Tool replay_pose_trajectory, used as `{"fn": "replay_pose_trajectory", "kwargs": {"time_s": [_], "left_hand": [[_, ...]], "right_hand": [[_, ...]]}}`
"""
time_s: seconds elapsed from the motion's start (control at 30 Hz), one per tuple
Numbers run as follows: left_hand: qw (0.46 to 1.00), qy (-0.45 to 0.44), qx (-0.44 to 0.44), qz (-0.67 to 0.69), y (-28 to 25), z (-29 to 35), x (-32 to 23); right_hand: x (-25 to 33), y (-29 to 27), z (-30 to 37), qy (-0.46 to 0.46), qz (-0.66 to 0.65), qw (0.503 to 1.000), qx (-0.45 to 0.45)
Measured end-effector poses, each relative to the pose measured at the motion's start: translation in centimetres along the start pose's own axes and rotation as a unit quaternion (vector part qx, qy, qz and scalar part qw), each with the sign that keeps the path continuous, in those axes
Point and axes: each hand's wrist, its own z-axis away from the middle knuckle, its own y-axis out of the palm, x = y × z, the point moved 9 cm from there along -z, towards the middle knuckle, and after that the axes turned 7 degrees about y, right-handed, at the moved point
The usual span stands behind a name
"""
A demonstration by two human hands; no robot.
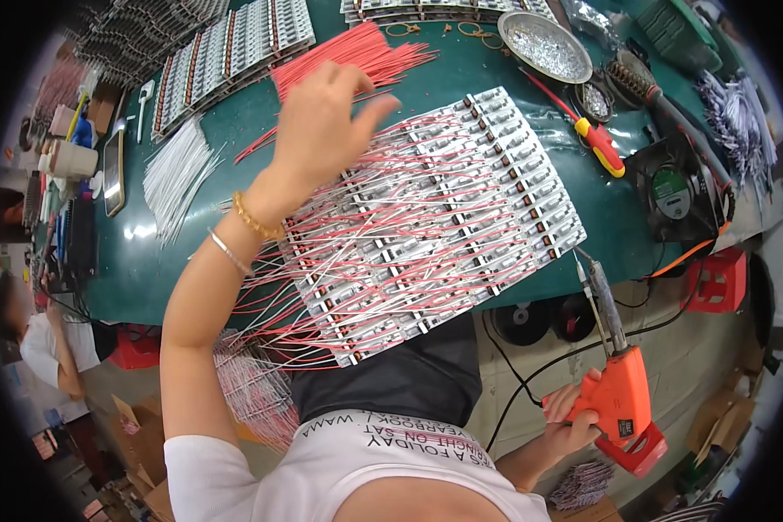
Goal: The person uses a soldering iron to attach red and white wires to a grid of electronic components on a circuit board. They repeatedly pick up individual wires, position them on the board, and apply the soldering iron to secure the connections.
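Note:
My left hand (322, 117) hovers at the near edge of a pile of cut red wires (356, 54). Its thumb points right, apart from the bent fingers, and no object shows between them. Below it lies a panel of small circuit boards (504, 174) in rows, with red and white wires strewn over its left and middle parts. Down at the right, my right hand (574, 419) grips an orange soldering gun (622, 396). The gun's metal tip and thin feed tube point up, close to the panel's right corner.
White cut wires (178, 178) and a phone (114, 172) lie at left. Stacked board panels (235, 61) stand behind. At right are a metal dish (543, 43), a red-yellow screwdriver (600, 146), a brush (630, 76) and a black fan (674, 191). A black cable (574, 352) hangs below; another person (56, 344) sits far left.

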Motion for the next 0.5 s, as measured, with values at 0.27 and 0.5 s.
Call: {"fn": "replay_pose_trajectory", "kwargs": {"time_s": [0.27, 0.5], "left_hand": [[0.944, -0.054, 0.296, 0.134, 4.4, -0.5, -1.6], [0.901, -0.118, 0.222, 0.354, 1.7, 0.4, -1.0]], "right_hand": [[0.3, -0.2, -0.6, -0.011, -0.024, 1.000, -0.008], [1.4, 0.2, -1.6, -0.056, -0.045, 0.997, -0.040]]}}
